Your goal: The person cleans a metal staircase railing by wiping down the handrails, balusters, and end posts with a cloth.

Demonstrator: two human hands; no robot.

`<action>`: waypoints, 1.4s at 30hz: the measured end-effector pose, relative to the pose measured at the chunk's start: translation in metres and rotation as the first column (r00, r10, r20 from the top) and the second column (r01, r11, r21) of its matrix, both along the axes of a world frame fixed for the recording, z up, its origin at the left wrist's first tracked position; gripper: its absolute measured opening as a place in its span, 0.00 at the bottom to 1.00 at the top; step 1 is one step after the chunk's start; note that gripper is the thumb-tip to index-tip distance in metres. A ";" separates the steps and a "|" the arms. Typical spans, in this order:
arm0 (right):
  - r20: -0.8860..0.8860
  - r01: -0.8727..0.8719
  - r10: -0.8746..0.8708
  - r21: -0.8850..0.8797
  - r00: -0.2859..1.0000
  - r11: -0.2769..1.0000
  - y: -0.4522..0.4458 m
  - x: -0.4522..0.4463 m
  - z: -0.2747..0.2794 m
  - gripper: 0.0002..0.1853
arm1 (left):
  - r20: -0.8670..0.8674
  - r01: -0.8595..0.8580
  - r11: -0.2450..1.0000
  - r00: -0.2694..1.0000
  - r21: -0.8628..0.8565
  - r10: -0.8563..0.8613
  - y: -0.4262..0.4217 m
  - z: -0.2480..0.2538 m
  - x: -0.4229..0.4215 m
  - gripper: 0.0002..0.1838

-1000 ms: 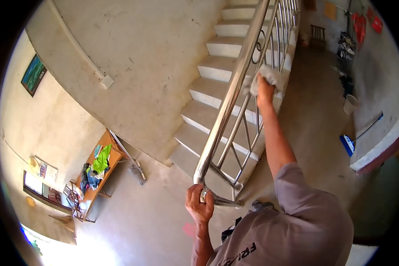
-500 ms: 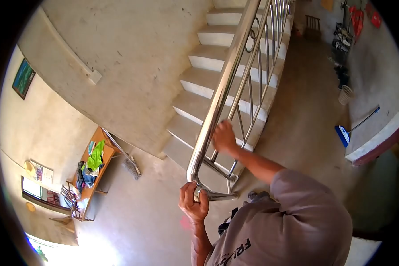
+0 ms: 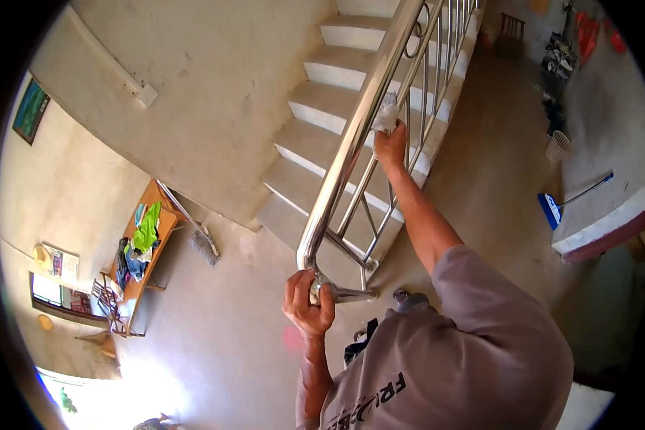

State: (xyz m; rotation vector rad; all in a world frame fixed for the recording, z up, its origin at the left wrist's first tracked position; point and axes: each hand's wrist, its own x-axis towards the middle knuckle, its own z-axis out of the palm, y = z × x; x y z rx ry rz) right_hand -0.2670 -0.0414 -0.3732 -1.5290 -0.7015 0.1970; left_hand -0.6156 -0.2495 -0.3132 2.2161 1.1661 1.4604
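Observation:
A shiny metal handrail (image 3: 352,140) runs up along the stairs, with thinner metal bars below it. My left hand (image 3: 308,304) is closed around the curved lower end of this handrail, fingers over the top. Farther up, my right hand (image 3: 390,147) reaches out with the arm stretched and is closed on a crumpled whitish rag (image 3: 386,115). The rag lies against the underside or near side of the handrail; the exact contact is hard to make out. Part of the right fingers is hidden behind the rag.
Pale concrete steps (image 3: 315,136) rise beyond the railing. A wooden table (image 3: 161,240) with piled clothes (image 3: 145,233) stands at left, a mop (image 3: 205,247) beside it. On the right are a blue broom (image 3: 550,209) and a white basket (image 3: 557,145).
My right hand has moved up along the railing, and the whitish rag now shows in it. My left hand stays on the handrail's lower end. The view has shifted slightly.

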 end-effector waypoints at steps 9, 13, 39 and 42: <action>0.083 -0.036 0.047 -0.132 0.995 0.991 -0.078 -0.159 -0.086 0.36 | -0.008 0.004 0.999 1.000 -0.038 -0.004 -0.004 0.006 0.001 0.15; 0.037 -0.317 0.325 -0.143 0.945 0.938 -0.102 -0.158 -0.127 0.29 | 0.000 -0.011 0.998 1.000 -0.068 0.011 -0.006 0.007 0.001 0.14; 0.707 0.169 -0.289 0.237 0.646 0.957 0.009 0.065 0.226 0.23 | -0.013 -0.015 1.000 1.000 -0.011 0.015 -0.010 -0.005 -0.004 0.16; 0.735 0.089 -0.250 0.252 0.630 0.964 -0.008 0.044 0.204 0.30 | 0.028 -0.001 0.999 1.000 -0.047 0.002 -0.007 -0.011 -0.004 0.16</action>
